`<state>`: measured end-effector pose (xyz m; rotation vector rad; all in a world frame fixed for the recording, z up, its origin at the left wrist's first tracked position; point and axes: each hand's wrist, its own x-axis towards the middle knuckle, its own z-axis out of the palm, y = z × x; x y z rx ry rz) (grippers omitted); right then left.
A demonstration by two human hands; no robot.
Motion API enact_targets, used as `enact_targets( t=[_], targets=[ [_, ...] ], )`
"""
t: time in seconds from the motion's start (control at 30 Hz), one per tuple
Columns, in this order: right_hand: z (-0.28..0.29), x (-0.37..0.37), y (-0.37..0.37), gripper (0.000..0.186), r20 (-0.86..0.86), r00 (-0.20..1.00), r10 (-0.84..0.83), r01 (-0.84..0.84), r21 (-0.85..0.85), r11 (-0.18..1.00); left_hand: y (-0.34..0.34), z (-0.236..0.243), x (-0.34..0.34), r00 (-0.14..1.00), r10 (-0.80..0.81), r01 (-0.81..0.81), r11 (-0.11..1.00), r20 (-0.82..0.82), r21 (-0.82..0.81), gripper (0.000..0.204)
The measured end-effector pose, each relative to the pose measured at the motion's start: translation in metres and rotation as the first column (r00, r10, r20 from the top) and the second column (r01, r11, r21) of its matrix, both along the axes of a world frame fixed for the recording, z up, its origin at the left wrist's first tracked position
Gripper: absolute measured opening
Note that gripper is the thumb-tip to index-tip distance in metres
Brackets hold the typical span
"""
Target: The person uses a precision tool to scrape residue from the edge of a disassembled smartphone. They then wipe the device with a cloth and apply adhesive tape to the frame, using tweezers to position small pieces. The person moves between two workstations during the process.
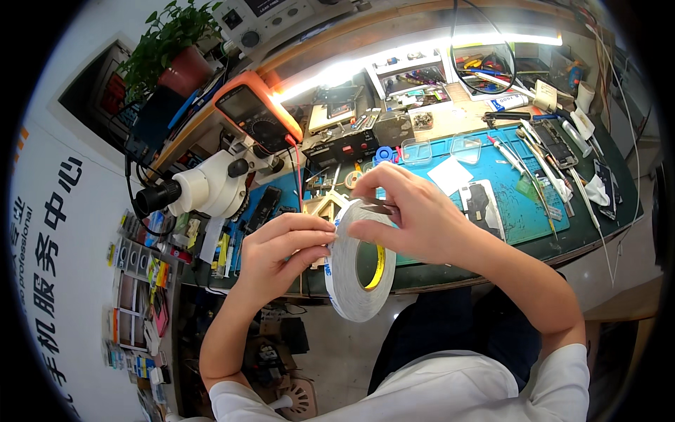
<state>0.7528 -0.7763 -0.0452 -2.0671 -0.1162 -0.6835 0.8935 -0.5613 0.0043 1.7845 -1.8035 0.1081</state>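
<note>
A large roll of white tape with a yellow inner core hangs upright between my hands, above the bench's front edge. My left hand is closed, its fingertips pinching the roll's upper left rim. At the top of the roll is my right hand, closed with the thumb and forefinger curled near the tape. A slim dark metal tool, tweezers-like, shows between its fingers; the rest of that tool is hidden by the hand.
A blue work mat carries an opened phone part, a white pad and several slim tools. A white microscope and an orange multimeter stand left. Shelves of small parts line the left wall.
</note>
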Motion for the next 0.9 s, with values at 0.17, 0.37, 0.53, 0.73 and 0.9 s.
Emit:
enact_targets(
  t=[0.17,0.37,0.53,0.73,0.9],
  targets=[
    [-0.001,-0.026,0.007,0.035,0.160,0.986,-0.037,0.074,-0.230,0.970,-0.003,-0.006,0.005,0.997,-0.038,0.035,0.999,-0.062,-0.039,0.019],
    [0.012,-0.037,0.010,0.034,0.265,0.964,-0.015,0.163,-0.546,0.822,-0.005,-0.012,0.005,0.987,-0.035,0.025,0.998,-0.160,-0.065,0.016],
    [0.014,-0.036,0.013,0.032,0.241,0.970,-0.031,0.172,-0.593,0.787,-0.007,-0.010,0.002,0.989,-0.051,0.041,0.996,-0.137,-0.073,0.020],
    [0.014,-0.033,0.019,0.027,0.240,0.968,-0.066,0.217,-0.682,0.698,-0.008,-0.009,0.001,0.991,-0.045,0.037,0.997,-0.122,-0.067,0.021],
    [0.013,-0.031,0.020,0.024,0.250,0.967,-0.047,0.212,-0.687,0.695,-0.010,-0.009,-0.002,0.991,-0.053,0.045,0.997,-0.125,-0.068,0.022]
  ],
)
